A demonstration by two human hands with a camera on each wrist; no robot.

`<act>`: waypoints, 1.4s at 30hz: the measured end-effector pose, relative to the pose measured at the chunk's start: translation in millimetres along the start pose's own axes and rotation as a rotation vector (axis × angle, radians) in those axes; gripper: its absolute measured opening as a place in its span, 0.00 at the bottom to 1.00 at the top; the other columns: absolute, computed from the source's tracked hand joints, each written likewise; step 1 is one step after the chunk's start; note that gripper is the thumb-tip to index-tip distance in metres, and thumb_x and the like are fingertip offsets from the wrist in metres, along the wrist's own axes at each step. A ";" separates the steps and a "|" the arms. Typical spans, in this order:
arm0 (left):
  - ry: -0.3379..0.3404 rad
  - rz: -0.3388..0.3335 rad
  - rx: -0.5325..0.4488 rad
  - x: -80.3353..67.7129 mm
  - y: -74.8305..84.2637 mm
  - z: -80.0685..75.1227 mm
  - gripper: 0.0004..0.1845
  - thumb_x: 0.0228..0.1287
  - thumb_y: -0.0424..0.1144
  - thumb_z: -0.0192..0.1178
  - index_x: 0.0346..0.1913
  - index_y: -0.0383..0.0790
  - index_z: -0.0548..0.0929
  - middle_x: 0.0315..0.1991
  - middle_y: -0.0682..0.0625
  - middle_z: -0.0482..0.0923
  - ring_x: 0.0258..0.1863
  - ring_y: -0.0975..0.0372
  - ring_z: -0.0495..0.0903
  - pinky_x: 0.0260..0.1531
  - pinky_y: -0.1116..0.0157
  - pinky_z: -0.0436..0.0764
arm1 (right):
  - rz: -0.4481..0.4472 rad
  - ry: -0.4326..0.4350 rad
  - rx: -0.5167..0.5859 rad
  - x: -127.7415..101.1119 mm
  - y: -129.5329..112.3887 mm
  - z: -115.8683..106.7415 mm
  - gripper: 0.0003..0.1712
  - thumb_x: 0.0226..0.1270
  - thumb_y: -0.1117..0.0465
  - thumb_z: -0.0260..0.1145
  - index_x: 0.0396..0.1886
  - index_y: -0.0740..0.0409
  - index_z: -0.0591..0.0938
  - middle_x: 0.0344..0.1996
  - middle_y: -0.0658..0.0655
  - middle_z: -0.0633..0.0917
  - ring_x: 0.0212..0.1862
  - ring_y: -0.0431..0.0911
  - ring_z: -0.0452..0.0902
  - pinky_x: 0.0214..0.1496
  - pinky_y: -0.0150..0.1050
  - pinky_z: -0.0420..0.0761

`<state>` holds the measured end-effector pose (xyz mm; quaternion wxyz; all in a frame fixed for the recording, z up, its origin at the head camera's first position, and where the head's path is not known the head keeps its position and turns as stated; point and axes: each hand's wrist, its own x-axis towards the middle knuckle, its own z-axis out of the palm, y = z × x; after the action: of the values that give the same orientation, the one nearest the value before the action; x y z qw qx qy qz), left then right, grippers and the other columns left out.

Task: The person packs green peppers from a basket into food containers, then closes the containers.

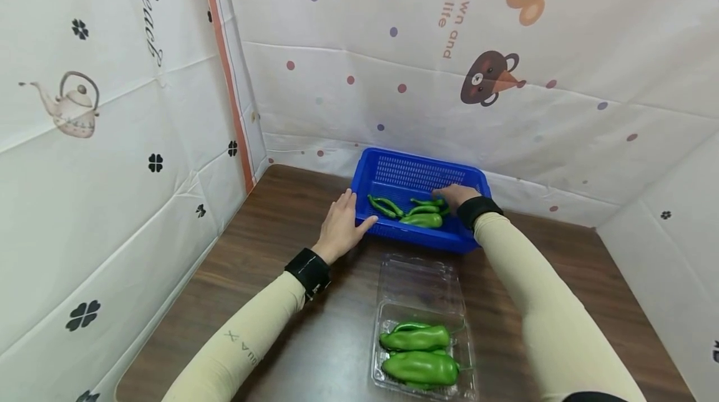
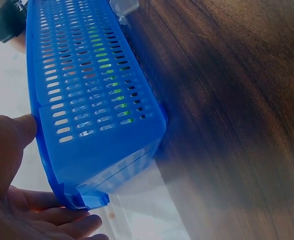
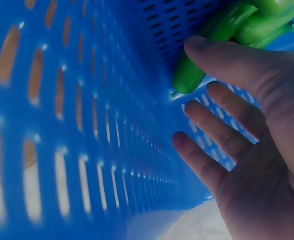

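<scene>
Blue basket (image 1: 420, 171) holds peppers (image 1: 422, 220); clear clamshell (image 1: 422, 302) sits just beside.

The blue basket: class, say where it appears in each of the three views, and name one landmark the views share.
Head view: the blue basket sits at centre, beyond the clear tray.
Left wrist view: its slotted wall fills the upper left.
Right wrist view: its inside wall fills most of the picture.
Shared landmark: green peppers inside the basket.

One basket (image 1: 417, 172) – perhaps seven peppers (image 1: 420, 220)
</scene>
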<state>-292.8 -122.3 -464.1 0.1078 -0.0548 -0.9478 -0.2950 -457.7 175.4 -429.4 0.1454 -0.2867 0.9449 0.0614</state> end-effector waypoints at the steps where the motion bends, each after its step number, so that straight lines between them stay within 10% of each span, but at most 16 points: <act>1: -0.002 -0.003 0.002 -0.4 0.1 -0.3 0.46 0.74 0.60 0.59 0.78 0.28 0.60 0.79 0.34 0.56 0.78 0.47 0.58 0.78 0.50 0.52 | -0.002 0.004 0.002 1.0 0.3 1.4 0.35 0.58 0.81 0.66 0.63 0.52 0.81 0.49 0.67 0.85 0.43 0.54 0.77 0.38 0.47 0.77; 42: 0.017 0.013 -0.009 -2.9 -0.9 -0.4 0.45 0.74 0.60 0.59 0.77 0.28 0.62 0.79 0.34 0.57 0.77 0.47 0.60 0.77 0.49 0.54 | 0.032 -0.051 0.138 12.2 1.8 11.9 0.32 0.60 0.71 0.75 0.65 0.67 0.77 0.56 0.70 0.82 0.59 0.63 0.78 0.55 0.57 0.82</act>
<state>-290.0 -123.3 -464.9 0.1177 -0.0589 -0.9452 -0.2988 -465.6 172.9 -444.5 0.1880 -0.2594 0.9473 0.0056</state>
